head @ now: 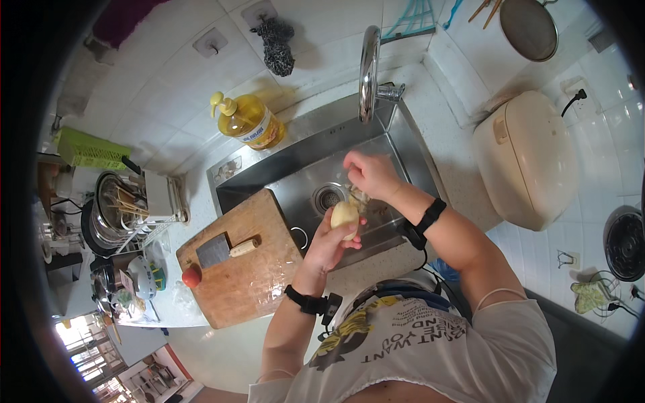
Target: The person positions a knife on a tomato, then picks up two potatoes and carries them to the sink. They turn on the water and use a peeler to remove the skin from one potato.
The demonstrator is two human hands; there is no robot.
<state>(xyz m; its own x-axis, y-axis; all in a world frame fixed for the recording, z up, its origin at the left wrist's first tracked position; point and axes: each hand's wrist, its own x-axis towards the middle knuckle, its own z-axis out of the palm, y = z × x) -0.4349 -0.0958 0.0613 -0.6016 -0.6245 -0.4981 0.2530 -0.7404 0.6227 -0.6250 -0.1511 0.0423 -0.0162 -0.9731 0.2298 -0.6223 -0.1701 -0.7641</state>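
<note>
My left hand (335, 234) grips a peeled potato (345, 216) over the near edge of the stainless steel sink (302, 171). Above the basin, beyond the potato, is my right hand (370, 174), its fingers curled; whether anything is in them cannot be told. Peelings (359, 197) lie beside the drain strainer (328, 197). To the left, a wooden cutting board (272, 292) overlaps the sink's edge and bears a cleaver (214, 250) with a light handle. A tomato (191, 277) sits at the board's left edge.
A chrome faucet (369, 75) arches over the sink's far side. A yellow pump bottle of dish soap (252, 122) stands behind the sink. At the right is a cream rice cooker (524, 161). A dish rack (151, 234) with bowls and pans stands at the left. A steel scourer (278, 48) hangs on the wall.
</note>
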